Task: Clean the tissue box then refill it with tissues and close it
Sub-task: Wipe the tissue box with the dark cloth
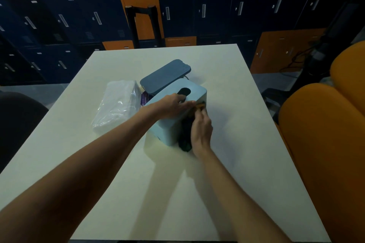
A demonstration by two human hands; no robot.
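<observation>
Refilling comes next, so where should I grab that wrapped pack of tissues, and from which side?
Probably across its long sides near the middle, coming from above and the left. The tissue pack lies flat with its left side open, while its right edge sits close to the dark blue lid and tissue box.

Matt plastic tissue box — smooth

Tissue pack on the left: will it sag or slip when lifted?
Probably sags: the tissue pack looks soft, its clear wrap loose and wrinkled. Likely light for its bulk, being stacked tissue. The glossy film may slip in fingers.
</observation>
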